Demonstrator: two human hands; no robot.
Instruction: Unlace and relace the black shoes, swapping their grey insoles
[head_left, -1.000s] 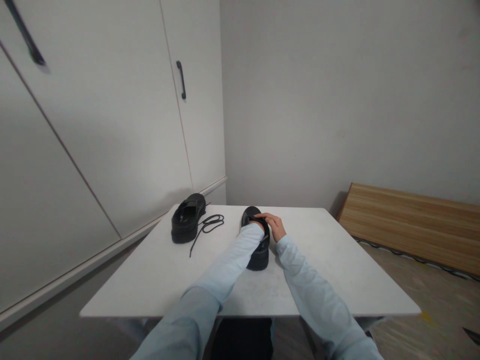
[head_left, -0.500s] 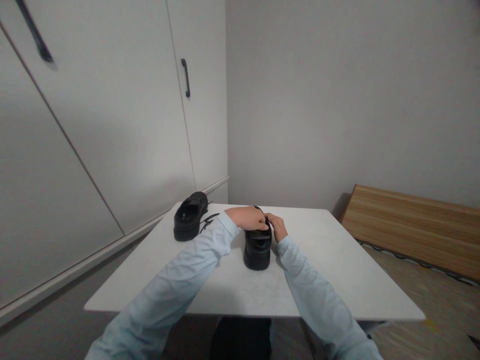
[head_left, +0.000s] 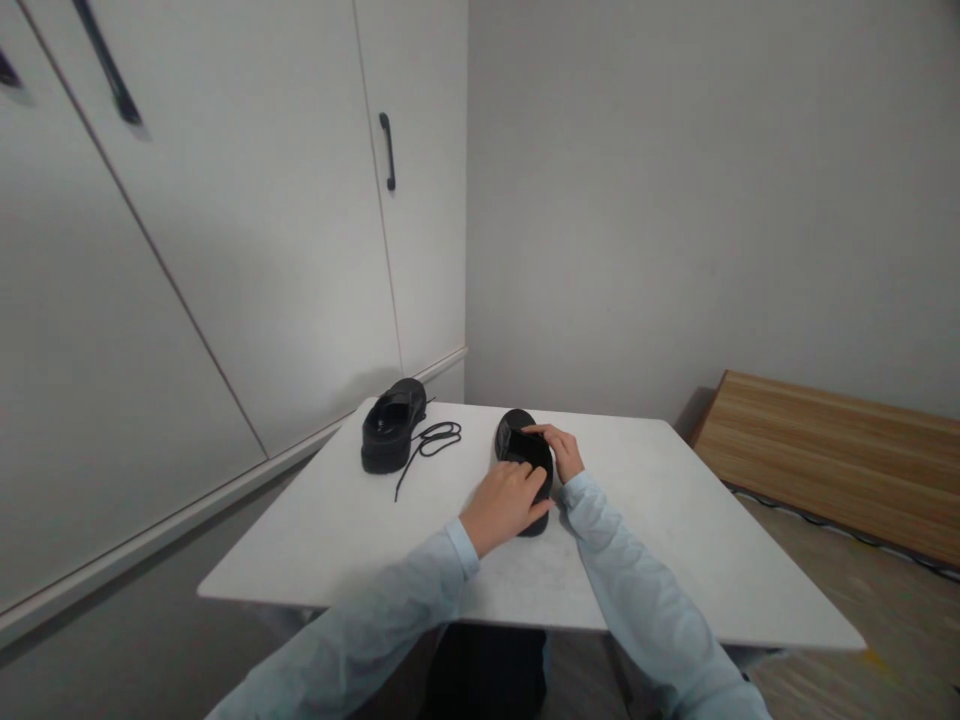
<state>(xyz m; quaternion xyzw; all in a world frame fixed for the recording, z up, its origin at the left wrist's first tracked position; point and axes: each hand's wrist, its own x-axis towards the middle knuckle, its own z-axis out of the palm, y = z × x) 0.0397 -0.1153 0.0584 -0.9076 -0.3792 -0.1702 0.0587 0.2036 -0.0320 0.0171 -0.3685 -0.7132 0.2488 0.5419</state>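
A black shoe (head_left: 528, 446) stands on the white table in front of me, its toe pointing away. My left hand (head_left: 507, 498) reaches over its heel end from the left, fingers bent and closed around the tongue near the opening. The tongue looks lifted, though my fingers cover part of it. On the shoe's right side, my right hand (head_left: 562, 452) grips the upper's edge, with the fingers lying across the top. A second black shoe (head_left: 390, 425) rests at the table's back left. Beside it, a black shoelace (head_left: 431, 440) lies in loose loops on the tabletop.
The white table (head_left: 637, 560) has its left side near a white cabinet (head_left: 300, 250) with dark handles. A grey wall (head_left: 675, 200) rises behind. To the right, a wood-grain board (head_left: 825, 450) leans near the floor, with a dark cable along its lower edge.
My left hand has drawn back from the front of the shoe towards its opening. My right hand stays at the shoe's right side. The view has shifted slightly.
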